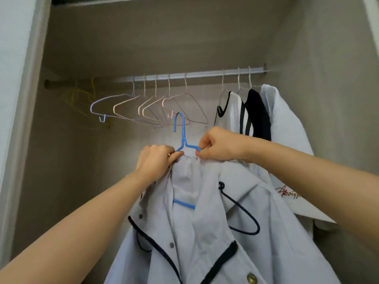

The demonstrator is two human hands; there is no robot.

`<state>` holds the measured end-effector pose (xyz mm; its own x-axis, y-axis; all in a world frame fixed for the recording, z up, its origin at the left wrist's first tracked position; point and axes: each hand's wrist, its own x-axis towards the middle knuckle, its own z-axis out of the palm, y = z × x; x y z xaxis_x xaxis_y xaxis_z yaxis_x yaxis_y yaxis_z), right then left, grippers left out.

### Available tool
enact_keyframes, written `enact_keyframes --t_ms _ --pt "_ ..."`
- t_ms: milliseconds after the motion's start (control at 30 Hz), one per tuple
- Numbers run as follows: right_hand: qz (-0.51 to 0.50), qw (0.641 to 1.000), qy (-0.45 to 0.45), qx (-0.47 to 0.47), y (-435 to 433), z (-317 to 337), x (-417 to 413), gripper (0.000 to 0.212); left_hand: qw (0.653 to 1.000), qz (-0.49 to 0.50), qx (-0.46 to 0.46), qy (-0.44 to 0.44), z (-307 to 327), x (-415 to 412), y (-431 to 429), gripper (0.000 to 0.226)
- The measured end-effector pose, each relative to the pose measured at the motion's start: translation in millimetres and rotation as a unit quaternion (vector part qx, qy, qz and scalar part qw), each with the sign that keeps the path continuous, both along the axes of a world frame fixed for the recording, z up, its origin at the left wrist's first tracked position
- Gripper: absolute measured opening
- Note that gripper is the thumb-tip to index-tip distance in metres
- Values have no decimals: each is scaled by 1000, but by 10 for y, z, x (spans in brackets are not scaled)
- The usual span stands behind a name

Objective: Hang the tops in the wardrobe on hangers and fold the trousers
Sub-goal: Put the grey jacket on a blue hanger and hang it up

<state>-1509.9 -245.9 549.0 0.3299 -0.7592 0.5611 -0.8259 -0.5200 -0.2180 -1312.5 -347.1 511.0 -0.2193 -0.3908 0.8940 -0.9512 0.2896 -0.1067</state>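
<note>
Inside the wardrobe (328,58), a pale jacket (235,232) with dark trim is being held up in the foreground, below the level of the rail (194,74). Three tops (256,115) are being carried on hangers at the rail's right end, just behind the jacket, while a row of empty wire hangers (155,107) is being borne further left. The jacket is being supported on a blue hanger (183,136), its hook not yet on the rail. The left hand (156,160) is being kept with its grip curled round hanger and collar; the same is being pinched by the right hand (219,144).
</note>
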Motion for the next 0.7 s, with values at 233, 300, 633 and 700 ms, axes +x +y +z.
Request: enact_keyframes --t_ms 233,300,633,700 --pt "-110 991 -55 -51 73 128 103 29 964 -199 104 139 265 -175 -189 37" --pt "-142 986 -69 -56 78 134 128 25 948 -246 139 144 302 -211 -151 24" --pt "-233 956 -141 -104 -127 332 229 36 801 -515 263 156 116 -96 469 34" --pt "-232 952 -165 -114 -244 410 289 27 788 -530 276 147 101 -26 586 35"
